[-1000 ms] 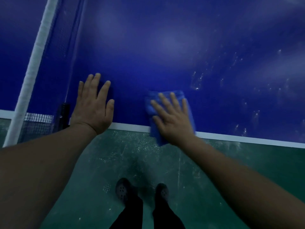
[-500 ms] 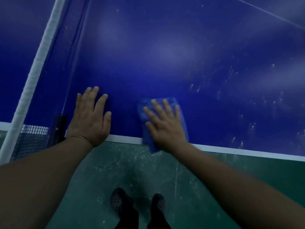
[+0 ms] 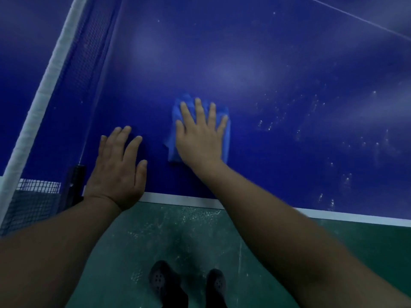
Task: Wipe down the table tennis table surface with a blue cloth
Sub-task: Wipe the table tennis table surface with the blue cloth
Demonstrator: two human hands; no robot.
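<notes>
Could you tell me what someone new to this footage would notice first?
The right hand pressing flat on a blue cloth on the deep blue table. Beside it, the left hand rests flat near the white net band, and pale droplet marks speckle the surface at right.

Surface (image 3: 255, 63): deep blue, white edge line (image 3: 178, 199), scattered pale specks toward the right. Cloth (image 3: 175, 134): brighter blue; net (image 3: 89, 52): dark mesh with white top band (image 3: 44, 90). Floor (image 3: 155, 236): dark green, whitish scuffs; shoes (image 3: 159, 278): dark, perforated.
</notes>
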